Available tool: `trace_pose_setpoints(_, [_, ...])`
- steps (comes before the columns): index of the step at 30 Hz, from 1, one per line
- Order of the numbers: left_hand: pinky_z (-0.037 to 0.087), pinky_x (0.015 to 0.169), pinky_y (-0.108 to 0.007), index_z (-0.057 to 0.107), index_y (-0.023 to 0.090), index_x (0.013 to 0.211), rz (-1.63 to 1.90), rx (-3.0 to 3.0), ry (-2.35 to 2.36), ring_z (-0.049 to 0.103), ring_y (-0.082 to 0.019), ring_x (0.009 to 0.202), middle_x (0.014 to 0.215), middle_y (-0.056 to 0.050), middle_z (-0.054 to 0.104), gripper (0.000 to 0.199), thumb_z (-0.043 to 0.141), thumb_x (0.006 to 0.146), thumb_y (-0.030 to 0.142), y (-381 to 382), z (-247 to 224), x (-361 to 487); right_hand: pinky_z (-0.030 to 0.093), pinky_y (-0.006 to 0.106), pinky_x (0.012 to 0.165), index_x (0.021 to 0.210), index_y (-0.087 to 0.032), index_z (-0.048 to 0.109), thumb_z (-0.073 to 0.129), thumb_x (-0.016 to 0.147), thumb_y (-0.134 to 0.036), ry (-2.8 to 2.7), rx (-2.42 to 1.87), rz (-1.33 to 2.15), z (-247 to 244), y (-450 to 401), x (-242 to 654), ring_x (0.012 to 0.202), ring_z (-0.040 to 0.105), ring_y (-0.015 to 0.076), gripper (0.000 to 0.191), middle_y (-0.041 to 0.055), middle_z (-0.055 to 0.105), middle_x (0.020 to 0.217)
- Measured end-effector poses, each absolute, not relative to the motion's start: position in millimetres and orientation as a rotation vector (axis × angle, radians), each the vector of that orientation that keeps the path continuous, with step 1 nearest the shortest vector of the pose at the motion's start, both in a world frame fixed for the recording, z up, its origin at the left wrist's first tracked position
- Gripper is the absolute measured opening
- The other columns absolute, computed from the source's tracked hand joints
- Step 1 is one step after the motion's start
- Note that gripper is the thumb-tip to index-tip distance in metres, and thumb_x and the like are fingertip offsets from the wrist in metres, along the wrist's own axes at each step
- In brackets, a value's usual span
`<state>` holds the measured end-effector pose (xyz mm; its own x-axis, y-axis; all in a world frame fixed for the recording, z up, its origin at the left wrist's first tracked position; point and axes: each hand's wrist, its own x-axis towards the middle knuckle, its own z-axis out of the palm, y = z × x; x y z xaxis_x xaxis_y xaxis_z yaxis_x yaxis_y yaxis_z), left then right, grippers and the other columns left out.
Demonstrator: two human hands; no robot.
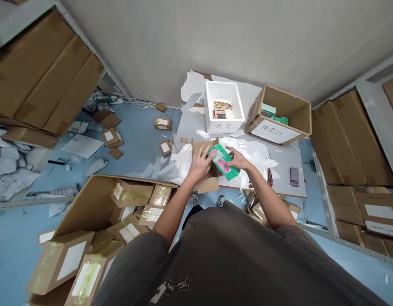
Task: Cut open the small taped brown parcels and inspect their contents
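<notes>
My right hand grips a green box with a pink panel, thumb on its face and fingers along its far edge. The box is tilted above the table. My left hand is at its left end, fingers apart, the fingertips close to or touching its corner. Whether they press on it I cannot tell. Beneath my hands stands an open cardboard box, its flaps spread and its inside mostly hidden.
On the table stand a white foam box with small packs and a labelled carton with green boxes. Paper scraps and a red-handled tool lie nearby. A large carton of parcels is at left; shelves flank both sides.
</notes>
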<state>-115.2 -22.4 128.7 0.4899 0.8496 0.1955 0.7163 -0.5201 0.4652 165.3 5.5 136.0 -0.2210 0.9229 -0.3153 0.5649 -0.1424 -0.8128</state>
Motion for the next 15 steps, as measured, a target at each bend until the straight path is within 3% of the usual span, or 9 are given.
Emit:
trace_pose_setpoints(1, [0.030,0.134,-0.062,0.053,0.032,0.163,0.571,2.521,1.177,0.032,-0.039,0.167,0.173,-0.012,0.047,0.080,0.072,0.087,0.011,-13.5,141.0,-103.2,0.061,0.046,0.099,0.165,-0.020,0.052,0.096,0.059,-0.034,-1.789,-1.612,1.340,144.2,7.0,175.2,0.104,0.071,0.0286,0.115,0.0095,0.073,0.127])
trace_pose_setpoints(4, [0.029,0.134,-0.059,0.062,0.029,0.152,0.503,2.639,0.933,0.054,-0.036,0.151,0.150,-0.013,0.066,0.068,0.070,0.088,0.010,4.5,162.2,-65.0,0.060,0.046,0.100,0.161,-0.022,0.057,0.102,0.059,-0.040,-1.791,-1.495,1.471,168.5,11.2,215.1,0.105,0.072,0.0290,0.113,0.0087,0.076,0.123])
trace_pose_setpoints(7, [0.047,0.121,-0.051,0.067,0.023,0.142,0.479,2.527,1.046,0.068,-0.036,0.128,0.133,-0.014,0.071,0.061,0.080,0.083,0.020,5.3,160.5,-28.2,0.061,0.049,0.100,0.153,-0.023,0.064,0.092,0.076,-0.063,-1.534,-1.423,1.677,180.4,7.9,271.4,0.110,0.074,0.0323,0.092,0.0113,0.079,0.122])
trace_pose_setpoints(10, [0.056,0.103,-0.045,0.067,0.021,0.136,0.510,2.289,1.335,0.070,-0.036,0.118,0.126,-0.014,0.071,0.065,0.090,0.076,0.031,-5.7,143.2,12.1,0.061,0.055,0.101,0.149,-0.031,0.062,0.073,0.087,-0.079,-1.210,-1.307,1.695,165.7,-7.1,315.1,0.124,0.071,0.0346,0.079,0.0111,0.075,0.138])
trace_pose_setpoints(12, [0.057,0.099,-0.043,0.065,0.022,0.132,0.535,2.128,1.493,0.071,-0.035,0.115,0.123,-0.013,0.071,0.064,0.092,0.076,0.036,-14.5,126.7,43.4,0.060,0.056,0.103,0.146,-0.035,0.059,0.083,0.079,-0.075,-1.103,-1.281,1.612,142.1,-18.8,319.8,0.128,0.069,0.0331,0.082,0.0086,0.071,0.144])
trace_pose_setpoints(15, [0.057,0.100,-0.044,0.063,0.021,0.129,0.561,1.930,1.679,0.070,-0.036,0.116,0.120,-0.013,0.071,0.064,0.093,0.076,0.040,-25.3,98.3,91.9,0.059,0.050,0.107,0.140,-0.034,0.055,0.099,0.062,-0.056,-0.984,-1.265,1.430,99.5,-27.2,295.9,0.122,0.070,0.0299,0.092,0.0061,0.072,0.135])
